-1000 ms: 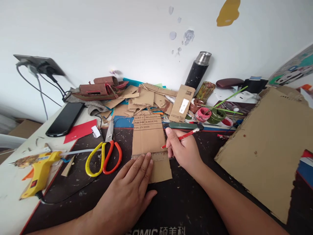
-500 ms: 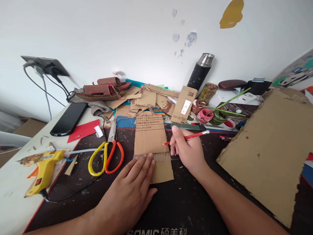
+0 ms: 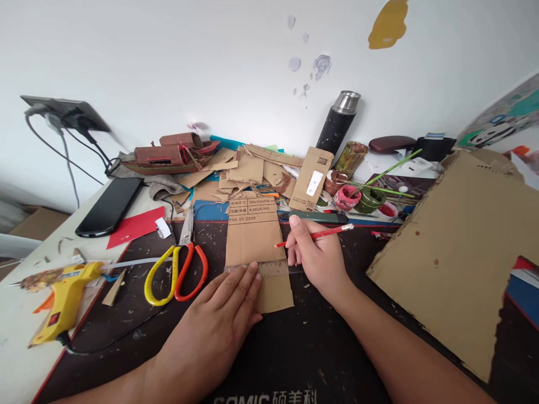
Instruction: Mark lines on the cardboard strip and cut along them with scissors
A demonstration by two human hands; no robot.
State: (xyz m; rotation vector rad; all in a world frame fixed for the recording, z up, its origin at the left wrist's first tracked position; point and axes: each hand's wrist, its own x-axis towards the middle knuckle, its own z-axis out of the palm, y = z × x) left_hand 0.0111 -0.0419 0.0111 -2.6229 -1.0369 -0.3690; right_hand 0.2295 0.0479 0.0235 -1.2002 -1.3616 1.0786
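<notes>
A printed strip of brown cardboard (image 3: 253, 241) lies on the dark mat, with a clear ruler (image 3: 273, 269) across its lower part. My left hand (image 3: 225, 320) rests flat on the ruler and the cardboard, fingers stretched out and side by side. Pinched in my right hand (image 3: 318, 255) is a red pencil (image 3: 328, 232), whose tip is over the cardboard's right side, above the ruler. Whether the tip touches the cardboard I cannot tell. Left of the strip lie scissors (image 3: 181, 258) with one yellow and one orange handle.
A yellow glue gun (image 3: 69, 300) and a black phone (image 3: 110, 207) lie at the left. Cardboard scraps (image 3: 248, 168), a model boat (image 3: 168, 159), a thermos (image 3: 338, 123) and paint jars (image 3: 347, 197) stand behind. A large cardboard sheet (image 3: 450, 252) is at the right.
The view has shifted slightly, so most things appear a little further left. My left thumb is now tucked closer to its fingers. The pencil is still in my right hand.
</notes>
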